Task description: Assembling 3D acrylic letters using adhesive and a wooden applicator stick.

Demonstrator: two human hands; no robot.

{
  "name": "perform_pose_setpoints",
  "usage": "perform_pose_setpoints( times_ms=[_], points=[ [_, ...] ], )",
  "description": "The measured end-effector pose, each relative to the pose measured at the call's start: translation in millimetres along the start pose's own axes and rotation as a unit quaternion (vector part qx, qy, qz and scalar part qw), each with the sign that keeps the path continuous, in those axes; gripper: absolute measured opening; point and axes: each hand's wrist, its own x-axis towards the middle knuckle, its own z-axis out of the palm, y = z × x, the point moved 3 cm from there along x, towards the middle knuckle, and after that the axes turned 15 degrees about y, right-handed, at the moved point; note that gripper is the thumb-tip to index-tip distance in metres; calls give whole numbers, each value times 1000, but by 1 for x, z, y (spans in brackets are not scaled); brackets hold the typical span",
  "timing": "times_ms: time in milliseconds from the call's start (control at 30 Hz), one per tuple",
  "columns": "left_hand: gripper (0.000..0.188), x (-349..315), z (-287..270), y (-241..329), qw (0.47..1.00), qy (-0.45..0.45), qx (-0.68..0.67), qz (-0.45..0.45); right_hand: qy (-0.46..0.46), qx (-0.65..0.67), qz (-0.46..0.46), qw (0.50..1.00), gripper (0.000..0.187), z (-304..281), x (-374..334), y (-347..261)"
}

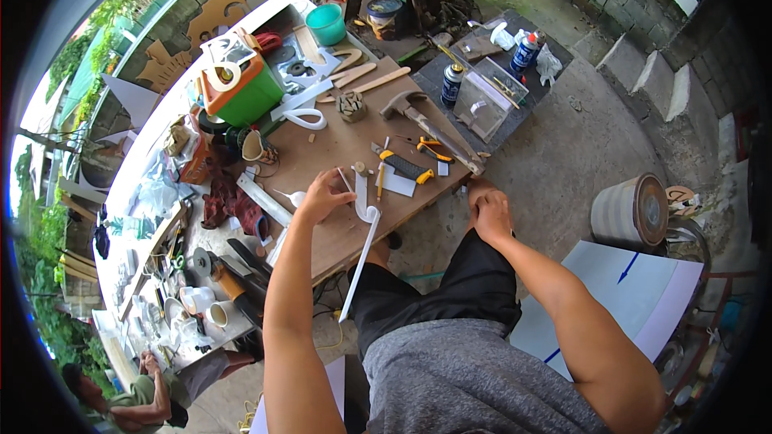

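Note:
My left hand (324, 196) is over the near edge of the brown worktable, its thumb and fingers closed on a thin white strip (361, 264). The strip bends in a curve near the fingers, and its long end hangs past the table edge toward my lap. My right hand (491, 214) rests on my knee, holding nothing, with fingers loosely laid over it. Beside the strip lie a small round wooden piece (360, 167), an orange pencil (379, 182) and a yellow-and-black utility knife (406, 167). A small white nozzle bottle (297, 198) lies left of my left hand.
Farther up the table are a hammer (434, 130), pliers (434, 149), a roll of tape (351, 107) and a green-orange box (241, 92). An angle grinder (221, 275) sits at left. Spray cans (452, 84) stand on a dark side table. Another person (145, 394) sits lower left.

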Motion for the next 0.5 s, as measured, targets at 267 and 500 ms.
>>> perform_pose_setpoints(
  times_ms=[267, 500],
  points=[
    [85, -4, 6, 2, 1000, 14, 17, 16, 10, -3, -4, 1000, 18, 2, -7, 6],
    [89, -4, 5, 6, 999, 12, 33, 21, 3, 0, -5, 1000, 19, 3, -6, 6]
  ],
)
